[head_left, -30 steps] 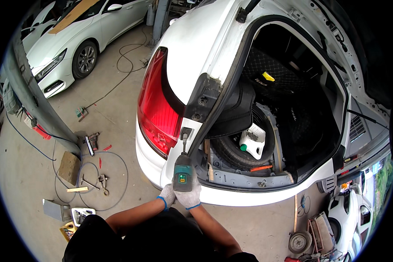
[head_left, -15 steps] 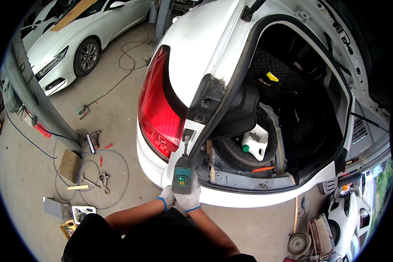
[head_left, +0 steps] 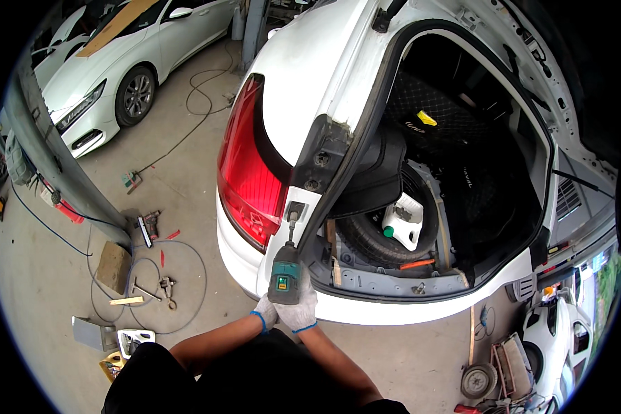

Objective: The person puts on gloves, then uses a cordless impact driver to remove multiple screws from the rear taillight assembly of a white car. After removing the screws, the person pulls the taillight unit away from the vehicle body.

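A teal-and-black cordless impact driver (head_left: pixel 285 277) points away from me, its bit at a recess in the white body panel beside the red tail light (head_left: pixel 252 176). My right hand (head_left: pixel 301 308), in a white knit glove with a blue cuff, is closed around the driver's handle from the right. Close against it, my left hand (head_left: pixel 265 312), gloved the same way, grips the driver from the lower left; most of its fingers are hidden behind the tool. The bit tip in the recess is too small to make out.
The open boot of the white car (head_left: pixel 393 314) holds a spare tyre (head_left: pixel 366 241) and a white jug with a green cap (head_left: pixel 406 219). On the floor at left are a hose (head_left: pixel 203 269), a brick-like block (head_left: pixel 114 267) and a second power tool (head_left: pixel 150 226). A grey post (head_left: pixel 69 159) stands there.
The view has shifted slightly. Both hands and the driver keep nearly the same place against the car, with the bit still at the recess.
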Demonstrator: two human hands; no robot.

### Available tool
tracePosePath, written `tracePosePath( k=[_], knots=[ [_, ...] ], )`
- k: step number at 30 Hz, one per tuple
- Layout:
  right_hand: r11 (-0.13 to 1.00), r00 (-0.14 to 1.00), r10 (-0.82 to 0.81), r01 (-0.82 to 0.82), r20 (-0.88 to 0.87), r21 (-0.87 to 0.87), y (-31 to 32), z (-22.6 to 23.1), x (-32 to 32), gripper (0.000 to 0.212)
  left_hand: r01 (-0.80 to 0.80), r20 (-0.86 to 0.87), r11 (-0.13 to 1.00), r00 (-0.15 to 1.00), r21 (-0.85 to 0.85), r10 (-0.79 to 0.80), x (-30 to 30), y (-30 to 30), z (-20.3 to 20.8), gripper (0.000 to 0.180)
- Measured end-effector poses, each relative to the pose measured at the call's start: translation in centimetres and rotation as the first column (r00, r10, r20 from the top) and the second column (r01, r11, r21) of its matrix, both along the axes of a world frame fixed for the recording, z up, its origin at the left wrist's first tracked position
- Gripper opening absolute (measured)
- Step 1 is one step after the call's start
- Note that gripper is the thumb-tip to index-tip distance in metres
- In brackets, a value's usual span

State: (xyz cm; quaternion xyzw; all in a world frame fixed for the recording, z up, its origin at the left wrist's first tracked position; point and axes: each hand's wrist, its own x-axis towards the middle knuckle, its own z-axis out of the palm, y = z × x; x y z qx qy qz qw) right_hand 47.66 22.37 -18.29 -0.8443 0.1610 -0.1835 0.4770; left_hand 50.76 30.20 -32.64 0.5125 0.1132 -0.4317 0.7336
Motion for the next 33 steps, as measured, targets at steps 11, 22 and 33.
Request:
tracePosePath(
  k=[11, 22, 33],
  knots=[
    [1.000, 0.999, -0.004, 0.003, -0.052, -0.022, -0.4, -0.6, -0.3, 0.081, -0.073, 0.156, 0.995, 0.984, -0.067, 0.083, -0.3, -0.7, -4.3, 0.030],
    [0.987, 0.998, 0.065, -0.064, -0.001, -0.147, -1.8, -0.6, -1.5, 0.078, 0.087, 0.342, 0.996, 0.935, 0.034, -0.093, -1.0, -0.2, -1.5, 0.024],
    [0.916, 0.959, 0.282, -0.279, 0.032, 0.287, -9.5, -6.2, -5.2, 0.052, -0.656, 0.869, 0.655, 0.496, 0.376, -0.002, 5.8, -7.2, 11.2, 0.046]
  ],
)
